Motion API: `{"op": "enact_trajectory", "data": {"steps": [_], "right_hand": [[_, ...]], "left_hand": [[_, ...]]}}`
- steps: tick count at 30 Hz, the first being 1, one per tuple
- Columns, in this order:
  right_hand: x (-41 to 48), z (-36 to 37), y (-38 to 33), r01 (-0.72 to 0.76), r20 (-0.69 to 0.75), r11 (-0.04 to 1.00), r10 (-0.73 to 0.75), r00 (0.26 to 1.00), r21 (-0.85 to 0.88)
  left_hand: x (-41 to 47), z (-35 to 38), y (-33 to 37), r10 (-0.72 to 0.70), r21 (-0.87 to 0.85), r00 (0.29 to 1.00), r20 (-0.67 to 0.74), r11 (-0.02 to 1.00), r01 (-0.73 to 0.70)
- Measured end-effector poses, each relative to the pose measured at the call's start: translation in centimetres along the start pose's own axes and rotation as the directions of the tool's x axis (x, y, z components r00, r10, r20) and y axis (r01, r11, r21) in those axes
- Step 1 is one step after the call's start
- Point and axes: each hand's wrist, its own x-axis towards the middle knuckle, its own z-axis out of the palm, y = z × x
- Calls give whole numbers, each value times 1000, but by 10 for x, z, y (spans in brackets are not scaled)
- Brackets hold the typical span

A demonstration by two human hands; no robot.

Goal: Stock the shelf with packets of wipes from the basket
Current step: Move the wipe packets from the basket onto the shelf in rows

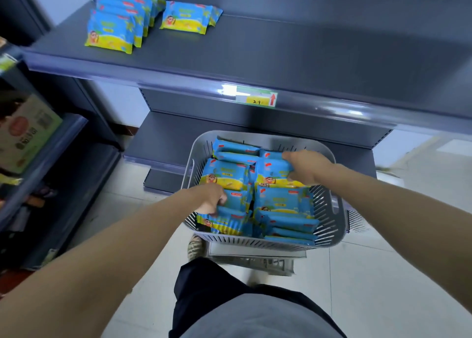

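While left hand (pixel 208 197) fingers (pixel 221 200) curl round near packet (pixel 231 225), right hand (pixel 310 166) fingers (pixel 293 177) clasp far packet (pixel 273 170).

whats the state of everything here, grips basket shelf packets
left grip, holds the near-left packet
right grip, pinches the far-right packet
basket, nearly full of packets
shelf, stocked only at its left end
shelf packets, upright in a row, more beside it
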Motion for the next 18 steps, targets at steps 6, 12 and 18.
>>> {"op": "enact_trajectory", "data": {"steps": [6,12,18], "right_hand": [[10,-112,-25,57,-363,998,-59,930,-16],[58,-223,-51,100,-534,990,-32,845,98],[141,-283,-71,119,-462,982,-38,886,149]], "left_hand": [[-39,-95,3,100,-83,961,-256,989,-125],[-80,-200,-31,91,-35,846,-525,991,-128],[-101,-271,-102,28,-153,750,-661,973,-172]]}}
